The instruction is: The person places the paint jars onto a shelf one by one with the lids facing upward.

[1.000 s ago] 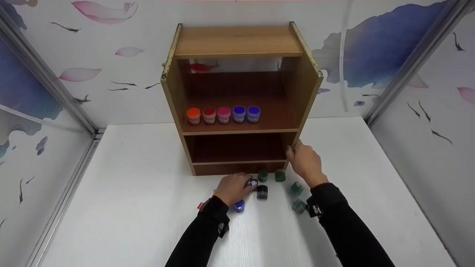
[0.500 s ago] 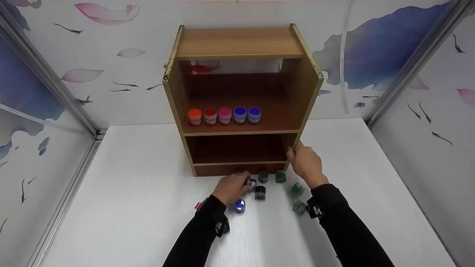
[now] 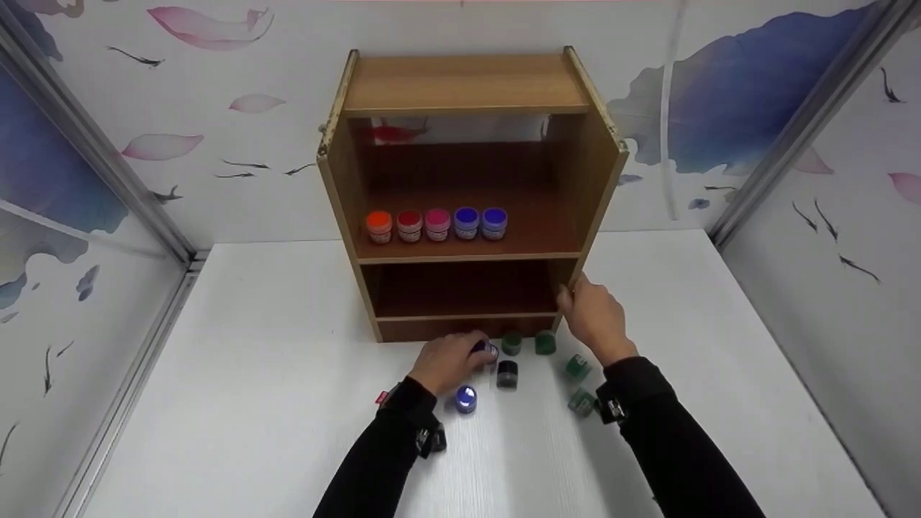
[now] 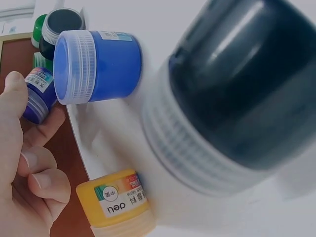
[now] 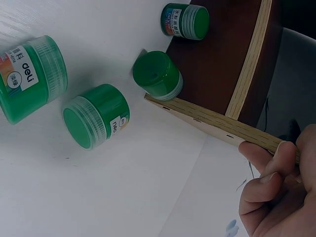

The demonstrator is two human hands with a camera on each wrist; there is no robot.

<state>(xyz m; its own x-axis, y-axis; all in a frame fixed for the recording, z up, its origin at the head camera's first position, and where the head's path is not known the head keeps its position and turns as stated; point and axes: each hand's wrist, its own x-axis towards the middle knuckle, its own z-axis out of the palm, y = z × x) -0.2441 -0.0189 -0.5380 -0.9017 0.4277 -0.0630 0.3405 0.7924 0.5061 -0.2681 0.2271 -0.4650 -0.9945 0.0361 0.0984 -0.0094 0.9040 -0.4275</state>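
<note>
My left hand (image 3: pixel 442 363) pinches a violet-blue paint jar (image 4: pixel 40 91) between thumb and finger, at the foot of a small wooden shelf unit (image 3: pixel 464 83). In the left wrist view a lighter blue paint jar (image 4: pixel 116 64) lies on its side beyond the fingertips. The right hand (image 3: pixel 596 316) grips the front edge of the unit's right side panel (image 5: pixel 217 121), low down. Near it are several green paint jars (image 5: pixel 155 74), two of them at the unit's base. A black paint jar (image 3: pixel 507 374) lies to the right of the left hand.
On the upper shelf (image 3: pixel 540 234) stand an orange jar (image 3: pixel 379 226), a red jar (image 3: pixel 409 226), a pink jar (image 3: pixel 437 224) and two blue jars (image 3: pixel 466 223) in a row. A yellow jar (image 4: pixel 116 197) and a large dark jar (image 4: pixel 247 84) lie near the left wrist.
The left hand has shifted slightly left, tilting the violet-blue jar in its fingers. The right hand keeps its grip on the side panel.
</note>
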